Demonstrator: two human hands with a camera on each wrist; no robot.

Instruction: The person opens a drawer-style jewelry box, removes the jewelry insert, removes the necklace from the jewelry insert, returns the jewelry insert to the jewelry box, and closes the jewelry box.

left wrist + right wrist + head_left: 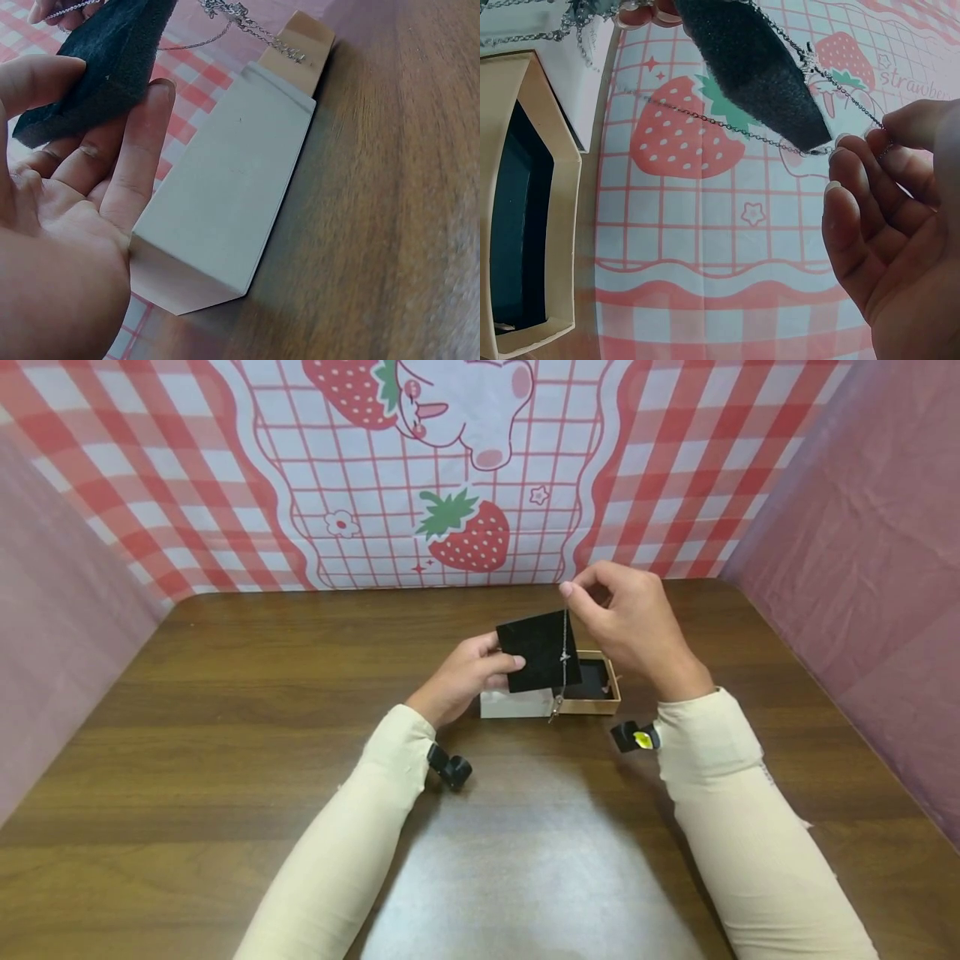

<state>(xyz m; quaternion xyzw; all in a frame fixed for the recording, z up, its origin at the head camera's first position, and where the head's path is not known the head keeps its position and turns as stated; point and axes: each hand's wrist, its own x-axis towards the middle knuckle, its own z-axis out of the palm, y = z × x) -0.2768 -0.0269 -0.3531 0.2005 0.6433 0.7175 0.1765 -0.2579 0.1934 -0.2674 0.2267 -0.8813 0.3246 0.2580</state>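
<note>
My left hand (465,675) holds a square black foam pad (528,652) between thumb and fingers, tilted above the table. My right hand (633,618) is raised to the right and pinches a thin silver chain necklace (565,631) between thumb and forefinger. The chain hangs past the pad's right side, with a small ornament partway down and a bunched silver part at its lower end. In the right wrist view, two strands of the chain (727,125) run along the pad (754,71) to the pinching fingers. Below the pad stands an open tan box (617,692) with a black inside.
A white box part (513,704) stands left of the tan box, against it. Both rest on a brown wooden table (262,735). A red-and-white strawberry cloth (465,460) hangs behind, and pink cloth (862,543) hangs at the sides.
</note>
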